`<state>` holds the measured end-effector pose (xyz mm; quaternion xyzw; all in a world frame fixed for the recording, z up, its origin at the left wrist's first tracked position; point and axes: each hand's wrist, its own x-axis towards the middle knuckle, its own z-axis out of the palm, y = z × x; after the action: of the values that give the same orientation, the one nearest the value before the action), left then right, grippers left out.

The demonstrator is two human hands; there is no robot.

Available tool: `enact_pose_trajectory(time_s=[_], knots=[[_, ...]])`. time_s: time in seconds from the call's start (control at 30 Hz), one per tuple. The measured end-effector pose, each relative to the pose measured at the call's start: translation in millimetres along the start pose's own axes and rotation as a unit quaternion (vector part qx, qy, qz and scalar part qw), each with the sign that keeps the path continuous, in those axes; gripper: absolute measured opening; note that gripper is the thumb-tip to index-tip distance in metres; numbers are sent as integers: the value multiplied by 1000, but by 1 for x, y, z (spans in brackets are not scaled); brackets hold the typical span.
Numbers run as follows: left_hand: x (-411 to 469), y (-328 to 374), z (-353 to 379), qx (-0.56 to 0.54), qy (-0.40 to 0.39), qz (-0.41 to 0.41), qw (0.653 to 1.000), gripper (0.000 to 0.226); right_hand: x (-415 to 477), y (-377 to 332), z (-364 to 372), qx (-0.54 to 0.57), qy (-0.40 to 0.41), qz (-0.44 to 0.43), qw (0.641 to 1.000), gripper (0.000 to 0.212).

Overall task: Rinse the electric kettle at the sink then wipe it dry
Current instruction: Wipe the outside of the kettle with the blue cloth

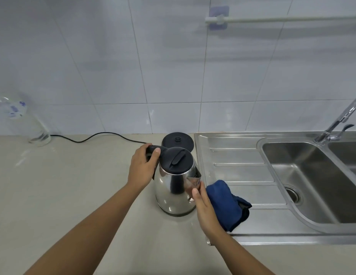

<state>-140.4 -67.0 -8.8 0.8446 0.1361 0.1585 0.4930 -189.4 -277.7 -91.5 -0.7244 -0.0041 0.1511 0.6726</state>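
Observation:
A steel electric kettle (173, 187) with a black lid stands upright on the beige counter, lid closed, spout pointing right. My left hand (142, 167) is wrapped around its black handle at the upper left. My right hand (205, 207) lies flat against the kettle's right side below the spout, fingers straight, holding nothing. A dark blue cloth (226, 203) lies bunched on the steel drainboard just right of that hand. The sink basin (312, 175) and its tap (340, 120) are further right.
The kettle's black power base (178, 140) sits behind it by the wall, its cord (93, 136) trailing left. A clear glass bottle (20, 120) stands at the far left. A towel rail (272, 19) hangs on the tiled wall.

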Motion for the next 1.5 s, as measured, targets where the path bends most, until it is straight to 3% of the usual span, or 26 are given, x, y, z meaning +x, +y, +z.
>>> enact_pose_trajectory(time_s=[0.17, 0.2, 0.3, 0.33, 0.43, 0.53, 0.7, 0.8, 1.23, 1.5], knots=[[-1, -14, -6, 48, 70, -5, 996, 46, 22, -9, 1, 1, 17, 4, 1000, 80], [0, -17, -7, 63, 79, -7, 995, 49, 26, -9, 2, -4, 27, 13, 1000, 73], [4, -21, -13, 13, 55, -33, 998, 55, 40, -16, 4, -25, 97, 1, 995, 21], [6, -24, -14, -24, 36, -48, 998, 50, 46, -17, 4, -11, 100, 7, 995, 19], [10, -40, -21, -82, 3, -99, 992, 39, 62, -16, 10, 44, 47, 74, 995, 46], [14, -48, -22, -130, -18, -137, 982, 62, 75, -9, 16, 71, 54, 104, 991, 59], [20, -52, -13, -165, 2, -143, 976, 63, 83, -6, 18, 80, 122, 128, 981, 42], [29, -48, -10, -201, 11, -147, 968, 75, 92, -13, 12, 57, 156, 119, 979, 35], [157, 2, 4, -261, -12, -119, 958, 91, 195, -100, -6, 3, 102, 37, 994, 43], [218, -3, 33, -260, -11, -151, 954, 93, 270, -117, -11, 5, 90, 58, 994, 40]])
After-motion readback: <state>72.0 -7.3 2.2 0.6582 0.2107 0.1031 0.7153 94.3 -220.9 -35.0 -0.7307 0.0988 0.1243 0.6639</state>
